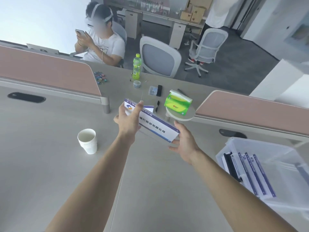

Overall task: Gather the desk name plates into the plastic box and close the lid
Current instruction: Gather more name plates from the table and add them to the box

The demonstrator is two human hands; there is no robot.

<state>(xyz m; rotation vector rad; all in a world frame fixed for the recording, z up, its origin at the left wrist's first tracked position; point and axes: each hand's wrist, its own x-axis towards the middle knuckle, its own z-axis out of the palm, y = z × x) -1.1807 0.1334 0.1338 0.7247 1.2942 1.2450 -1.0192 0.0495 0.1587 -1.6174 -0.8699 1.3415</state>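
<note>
A stack of white paper cups [87, 141] stands on the grey desk [50, 164] left of the grip, a green tissue pack [178, 102] sits on a small round stand [189, 115] just beyond it to the right, and farther off a green drink bottle [137, 66] rises near a seated person [103, 46] looking at a phone [80, 32].

The plastic box [267, 148] is cut off by the picture's right edge. The left hand [127, 122] covers part of the print on the name plate [158, 129].
</note>
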